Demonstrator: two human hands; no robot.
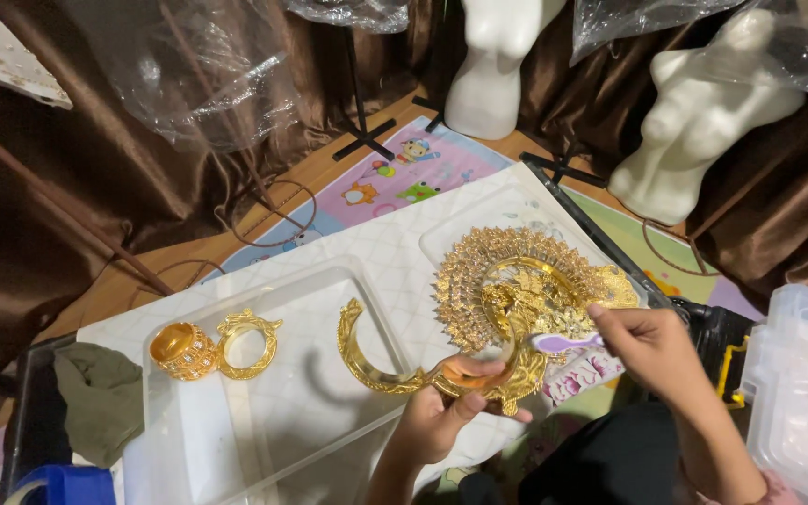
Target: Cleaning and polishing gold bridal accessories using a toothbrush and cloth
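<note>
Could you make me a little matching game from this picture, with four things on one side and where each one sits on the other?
Things:
1. gold headdress
2. purple brush
3. gold cuff
4. olive cloth

Places:
A. far left, beside the clear tray
B. inside the clear tray, next to a gold ring-shaped piece
C. gripped at its lower edge by the left hand
D. held in the right hand, against the gold ornament

Pairs: 1-C, 2-D, 3-B, 4-A

Bright overhead light, sharp focus, glare on plastic.
</note>
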